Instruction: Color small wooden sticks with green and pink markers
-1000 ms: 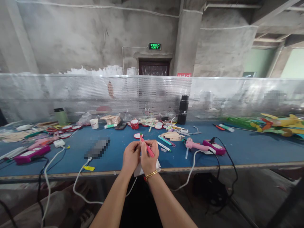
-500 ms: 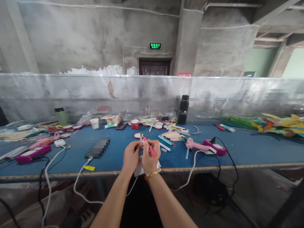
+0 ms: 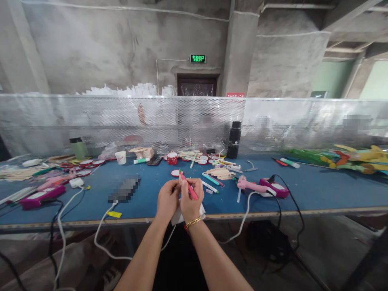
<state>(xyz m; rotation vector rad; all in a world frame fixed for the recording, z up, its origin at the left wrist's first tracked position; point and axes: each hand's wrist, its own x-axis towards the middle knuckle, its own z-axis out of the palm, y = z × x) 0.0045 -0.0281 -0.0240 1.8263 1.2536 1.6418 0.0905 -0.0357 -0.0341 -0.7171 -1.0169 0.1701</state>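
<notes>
1. Head view: the pink pen [image 3: 192,192] is in the person's right hand [image 3: 190,207], over the near side of the worktop [image 3: 141,212]; I take it as the mark for other places.
2. The pen's long axis runs slantwise: one end points away from the person and leftward, the other comes back nearer and to the right.
3. The stick [image 3: 180,172] stands at the pen's far end, just to its left, its green tip pointing away from the person. The two make a narrow angle; whether they touch, I cannot tell from here.
4. The right grip is together, clamped on the pen. The left hand [image 3: 167,201], left of the pen, seems to pinch the stick, though its fingertips are mostly hidden.
5. The left hand looks nearer the stick's lower part; the right hand is just beside it.
6. A red-rimmed disc [image 3: 175,173] lies beyond the pen's far end, a pile of wooden sticks [image 3: 221,173] beyond and right, and a white sheet [image 3: 177,218] on the pen's near side, partly behind the hands.
</notes>
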